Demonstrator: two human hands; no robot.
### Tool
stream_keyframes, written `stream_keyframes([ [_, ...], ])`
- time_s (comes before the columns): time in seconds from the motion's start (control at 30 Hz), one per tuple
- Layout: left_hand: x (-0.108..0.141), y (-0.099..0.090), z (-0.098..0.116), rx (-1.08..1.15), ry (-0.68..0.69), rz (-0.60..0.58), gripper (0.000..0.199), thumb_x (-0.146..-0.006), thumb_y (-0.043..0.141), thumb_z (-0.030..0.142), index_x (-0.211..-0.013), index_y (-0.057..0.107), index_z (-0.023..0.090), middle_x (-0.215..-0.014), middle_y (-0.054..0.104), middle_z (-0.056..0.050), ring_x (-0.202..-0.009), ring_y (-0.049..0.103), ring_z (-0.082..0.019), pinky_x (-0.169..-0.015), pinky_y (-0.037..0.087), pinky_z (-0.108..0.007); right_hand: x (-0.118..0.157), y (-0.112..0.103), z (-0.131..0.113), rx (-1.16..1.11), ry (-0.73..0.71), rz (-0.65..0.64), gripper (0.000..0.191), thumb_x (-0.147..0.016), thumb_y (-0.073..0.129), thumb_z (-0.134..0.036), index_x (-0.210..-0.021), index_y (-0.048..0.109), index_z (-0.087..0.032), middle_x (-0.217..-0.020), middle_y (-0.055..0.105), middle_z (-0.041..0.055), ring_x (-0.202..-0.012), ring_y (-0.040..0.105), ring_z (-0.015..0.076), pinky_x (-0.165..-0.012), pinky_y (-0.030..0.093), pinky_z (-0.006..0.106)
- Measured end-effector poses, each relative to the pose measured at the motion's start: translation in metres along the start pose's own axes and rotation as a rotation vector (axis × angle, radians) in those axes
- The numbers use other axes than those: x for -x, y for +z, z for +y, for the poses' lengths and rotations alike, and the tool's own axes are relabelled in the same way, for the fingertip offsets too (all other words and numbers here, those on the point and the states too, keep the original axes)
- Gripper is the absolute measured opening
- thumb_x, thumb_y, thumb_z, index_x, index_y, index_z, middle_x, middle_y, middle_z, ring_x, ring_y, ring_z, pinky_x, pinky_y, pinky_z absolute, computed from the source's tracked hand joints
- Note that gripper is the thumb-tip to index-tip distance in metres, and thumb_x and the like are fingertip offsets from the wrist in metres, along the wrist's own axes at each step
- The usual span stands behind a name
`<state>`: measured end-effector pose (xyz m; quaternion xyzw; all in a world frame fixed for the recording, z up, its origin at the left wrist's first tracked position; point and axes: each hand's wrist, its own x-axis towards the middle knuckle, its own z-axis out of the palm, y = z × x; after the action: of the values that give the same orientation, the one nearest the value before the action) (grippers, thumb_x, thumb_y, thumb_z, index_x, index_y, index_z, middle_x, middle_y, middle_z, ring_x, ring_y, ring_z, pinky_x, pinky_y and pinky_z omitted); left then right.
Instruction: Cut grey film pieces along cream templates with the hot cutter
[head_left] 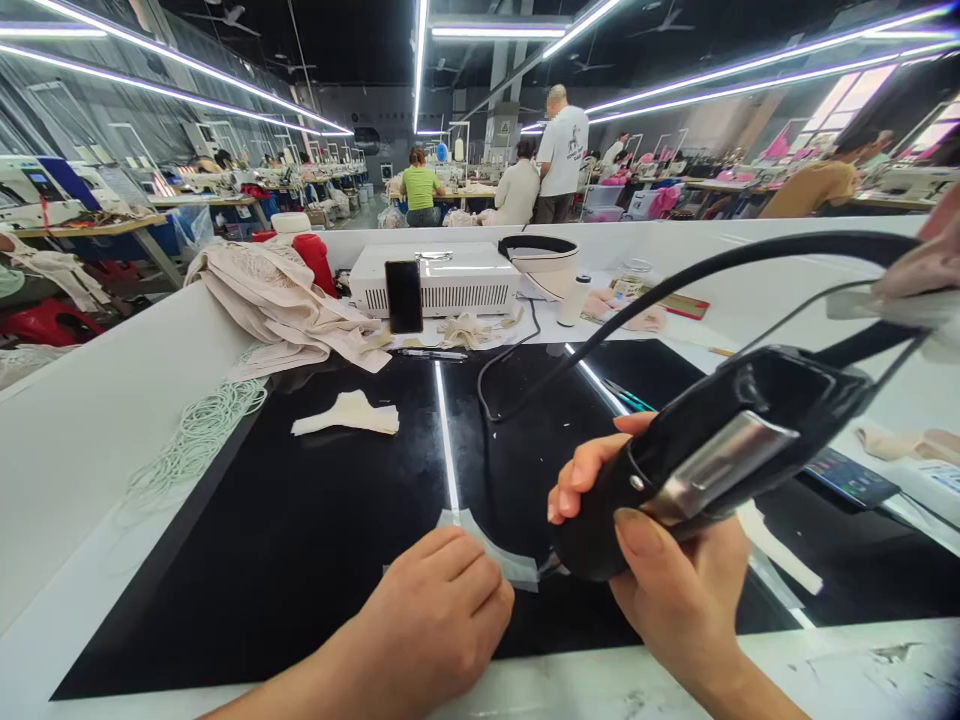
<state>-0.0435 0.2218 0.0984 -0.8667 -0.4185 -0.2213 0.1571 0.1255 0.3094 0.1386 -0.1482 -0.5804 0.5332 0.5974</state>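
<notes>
A translucent piece of cloth (511, 563) lies flat on a glossy black board (337, 550), partly covered by the left grip (450, 600). The fingers there are curled down onto it; whether it is pinched or only pressed cannot be told. By the right grip (694, 590) a black handheld tool (697, 470) is held, wrapped by fingers and thumb, its narrow tip brought close to the cloth's right end; contact cannot be made out. If the tool were jerked, the cloth could be marked or the left fingers caught, since the tip is so near them. If pressure were eased, the thin cloth could be shifted or creased. A pull could also be caused by the thick cable (825, 243) arching above the right grip. Beyond the left grip, a cream cloth piece (349, 413) is seen; farther out, a phone (404, 297) is propped against a white box (480, 275) on the counter (525, 690).
</notes>
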Motion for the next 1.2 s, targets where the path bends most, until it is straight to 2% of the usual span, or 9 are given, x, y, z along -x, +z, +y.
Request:
stream_keyframes([
  [0.23, -0.013, 0.014, 0.005, -0.028, 0.006, 0.007, 0.026, -0.097, 0.049, 0.004, -0.076, 0.061, 0.015, -0.07, 0.053, 0.0, -0.064, 0.05, -0.016, -0.065, 0.047, -0.032, 0.002, 0.001, 0.003, 0.001, -0.003, 0.011, 0.038, -0.091, 0.076, -0.035, -0.124, 0.056, -0.029, -0.09, 0.066, 0.0005, -0.067, 0.064, 0.0171, -0.056, 0.056, 0.032],
  [0.43, -0.016, 0.02, 0.008, -0.07, -0.031, 0.004, 0.032, -0.097, 0.042, 0.002, -0.072, 0.056, 0.016, -0.068, 0.05, 0.0, -0.062, 0.047, -0.017, -0.061, 0.043, -0.033, 0.0, 0.005, 0.002, 0.018, 0.012, 0.007, 0.039, -0.091, 0.076, -0.039, -0.123, 0.055, -0.03, -0.088, 0.065, -0.0008, -0.065, 0.062, 0.0153, -0.055, 0.055, 0.03],
  [0.6, -0.016, 0.023, 0.005, -0.06, -0.044, -0.014, 0.031, -0.099, 0.042, 0.003, -0.077, 0.058, 0.017, -0.071, 0.054, -0.001, -0.063, 0.05, -0.018, -0.06, 0.042, -0.034, 0.0, 0.007, 0.002, 0.023, 0.01, 0.024, 0.036, -0.091, 0.076, -0.039, -0.12, 0.057, -0.03, -0.087, 0.067, -0.0011, -0.065, 0.065, 0.0148, -0.059, 0.059, 0.029],
  [0.8, -0.013, 0.016, -0.005, 0.15, -0.211, -0.01, 0.025, -0.105, 0.045, 0.014, -0.085, 0.059, 0.018, -0.079, 0.061, 0.0, -0.069, 0.057, -0.018, -0.064, 0.042, -0.033, -0.002, 0.009, -0.001, 0.062, 0.006, 0.035, 0.031, -0.089, 0.075, -0.029, -0.116, 0.059, -0.03, -0.084, 0.068, -0.0023, -0.063, 0.066, 0.0142, -0.06, 0.061, 0.028],
  [0.9, -0.014, 0.012, -0.007, 0.185, -0.285, 0.023, 0.025, -0.105, 0.047, 0.017, -0.083, 0.058, 0.019, -0.08, 0.062, 0.001, -0.068, 0.054, -0.017, -0.062, 0.04, -0.032, -0.002, 0.009, -0.002, 0.06, 0.017, 0.025, 0.027, -0.089, 0.073, -0.024, -0.112, 0.059, -0.03, -0.084, 0.068, -0.0025, -0.064, 0.067, 0.0141, -0.062, 0.061, 0.027],
  [1.07, -0.014, 0.021, -0.003, 0.155, -0.207, 0.002, 0.027, -0.107, 0.045, 0.017, -0.084, 0.06, 0.018, -0.08, 0.063, 0.0, -0.069, 0.056, -0.019, -0.061, 0.039, -0.034, 0.0, 0.008, 0.0, 0.02, 0.029, 0.018, 0.035, -0.09, 0.075, -0.032, -0.12, 0.057, -0.03, -0.087, 0.068, -0.0016, -0.067, 0.068, 0.0144, -0.065, 0.063, 0.027],
  [1.2, -0.01, 0.027, 0.0, 0.134, -0.174, -0.025, 0.024, -0.106, 0.05, 0.018, -0.085, 0.061, 0.018, -0.082, 0.065, 0.0, -0.071, 0.057, -0.019, -0.062, 0.038, -0.035, 0.001, 0.007, 0.001, 0.007, 0.017, 0.021, 0.031, -0.092, 0.075, -0.038, -0.115, 0.058, -0.029, -0.087, 0.068, -0.0008, -0.066, 0.067, 0.0144, -0.062, 0.062, 0.027],
])
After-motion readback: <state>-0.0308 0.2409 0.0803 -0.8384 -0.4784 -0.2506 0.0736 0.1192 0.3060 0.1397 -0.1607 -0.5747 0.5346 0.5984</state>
